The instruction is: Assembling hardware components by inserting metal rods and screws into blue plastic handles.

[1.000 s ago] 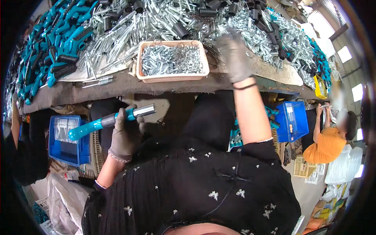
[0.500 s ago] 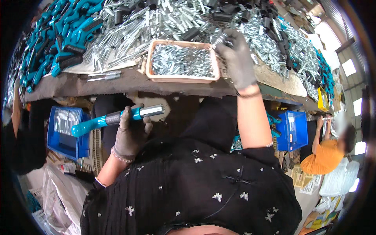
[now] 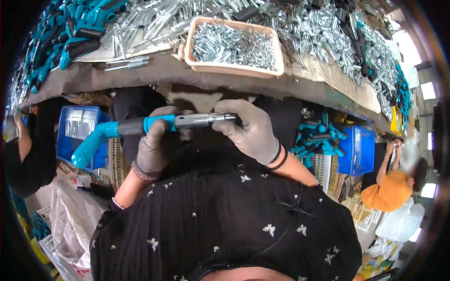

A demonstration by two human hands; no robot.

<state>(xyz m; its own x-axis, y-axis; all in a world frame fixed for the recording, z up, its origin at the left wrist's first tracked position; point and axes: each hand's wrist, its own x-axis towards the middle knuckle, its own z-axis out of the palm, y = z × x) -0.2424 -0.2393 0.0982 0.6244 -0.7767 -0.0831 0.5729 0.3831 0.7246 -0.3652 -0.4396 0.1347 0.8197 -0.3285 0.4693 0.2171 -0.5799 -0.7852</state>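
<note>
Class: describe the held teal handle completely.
The teal handle looks like glossy plastic, with a black grip, a bent left end and a shiny metallic tube at right. Held crosswise short of the bench edge, it is gripped mid-length by the gloved left hand; the gloved right hand pinches the tube's tip.

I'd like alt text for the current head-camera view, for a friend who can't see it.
A gloved left hand holds a teal-and-black handle with a silver tube, while the gloved right hand pinches a metal fitting at the tube's end. Beyond, a workbench bears a peach tray of small metal parts; teal handles lie heaped at left.
</note>
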